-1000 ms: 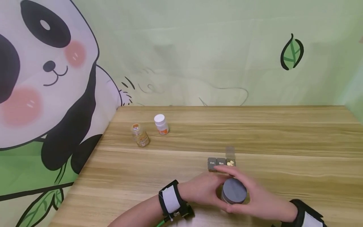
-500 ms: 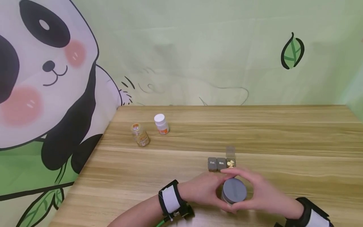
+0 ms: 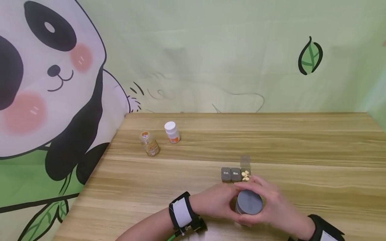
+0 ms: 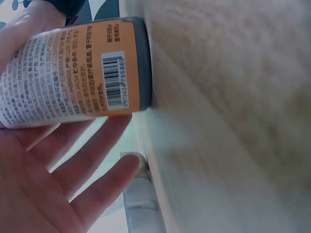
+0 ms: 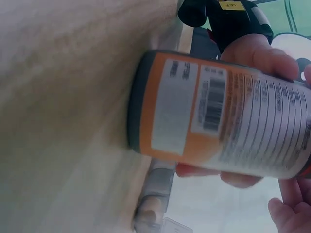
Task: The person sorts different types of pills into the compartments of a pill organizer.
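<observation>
Looking down from the head, the view shows a grey-lidded jar (image 3: 249,202) upright on the near part of the wooden worktop (image 3: 301,144), right of centre, its long axis vertical. It sits between two hands. The left hand (image 3: 217,202) holds the jar's body from the left; the right hand (image 3: 278,207) comes from the right, thumb and forefinger curved round the lid, so the right is nearer the lid. Just beyond the fingers, the closest obstacle is a pill organizer (image 3: 230,174): compartments marked "Wed." and "Mon." are closed, while the right one holds pale yellow pills (image 3: 245,175), its clear flap (image 3: 245,161) folded to the far side. Well apart, far left, stand a clear yellowish bottle (image 3: 149,144) and a white bottle (image 3: 172,132).

From the left wrist, the turned camera shows the jar sideways: an orange-and-white label with barcode, dark base at the worktop, left fingers passing behind it.

From the right wrist, the jar's other side shows. Some right fingers bend clear of it; how firmly the lid is gripped, I cannot tell.
</observation>
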Available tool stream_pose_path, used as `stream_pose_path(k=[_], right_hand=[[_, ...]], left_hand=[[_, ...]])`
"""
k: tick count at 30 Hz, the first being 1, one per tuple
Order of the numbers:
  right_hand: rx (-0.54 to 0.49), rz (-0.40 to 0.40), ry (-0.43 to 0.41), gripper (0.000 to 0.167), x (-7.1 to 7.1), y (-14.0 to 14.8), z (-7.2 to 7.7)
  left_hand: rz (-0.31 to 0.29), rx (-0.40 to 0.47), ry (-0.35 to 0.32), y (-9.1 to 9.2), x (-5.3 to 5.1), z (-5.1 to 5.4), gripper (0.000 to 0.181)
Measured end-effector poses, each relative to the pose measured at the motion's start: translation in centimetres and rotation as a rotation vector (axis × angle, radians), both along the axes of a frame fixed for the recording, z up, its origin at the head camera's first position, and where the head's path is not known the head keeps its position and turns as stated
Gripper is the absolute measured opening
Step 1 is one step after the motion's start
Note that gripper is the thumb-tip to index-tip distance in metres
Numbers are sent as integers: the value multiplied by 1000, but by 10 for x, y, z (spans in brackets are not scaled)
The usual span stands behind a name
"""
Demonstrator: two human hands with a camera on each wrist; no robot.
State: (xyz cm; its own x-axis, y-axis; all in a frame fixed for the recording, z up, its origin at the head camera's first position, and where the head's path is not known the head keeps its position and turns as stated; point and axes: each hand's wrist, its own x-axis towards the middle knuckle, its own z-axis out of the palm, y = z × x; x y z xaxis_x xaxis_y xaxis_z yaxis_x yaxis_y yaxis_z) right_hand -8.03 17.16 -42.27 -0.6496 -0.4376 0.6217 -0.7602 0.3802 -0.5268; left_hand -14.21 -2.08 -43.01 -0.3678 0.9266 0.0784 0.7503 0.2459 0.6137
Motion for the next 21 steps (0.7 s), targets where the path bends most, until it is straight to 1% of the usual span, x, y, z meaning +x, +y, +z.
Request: stream_pose_path(k=[2, 4, 6, 8, 10, 12, 14, 15, 17, 19, 21], right_hand=[[2, 2, -19, 63, 1, 0, -1], [10, 17, -54, 65, 2, 2, -2], [22, 32, -128, 70, 4, 5, -2], [21, 50, -235, 75, 6, 9, -4], [20, 58, -353, 78, 8, 13, -6], [11, 63, -459, 78, 10, 15, -8], [6, 71, -534, 77, 11, 18, -9], [7, 76, -551, 77, 11, 18, -10], [6, 86, -589, 75, 10, 20, -11], [9, 101, -608, 72, 9, 21, -11], [10, 116, -627, 69, 7, 22, -11]], left_hand=[[15, -11, 18, 1, 0, 0, 59], [16, -25, 33, 1, 0, 0, 58], [0, -41, 63, 0, -1, 0, 55], [-16, -60, 77, -3, -2, -2, 54], [-26, -73, 69, -7, -4, -4, 55], [-19, -83, 51, -14, -5, -5, 55], [0, -86, 34, -21, -6, -6, 56], [11, -86, 25, -25, -6, -5, 55], [34, -87, 44, -30, -7, -3, 52], [54, -80, 60, -34, -8, 0, 48], [74, -70, 90, -36, -10, 3, 43]])
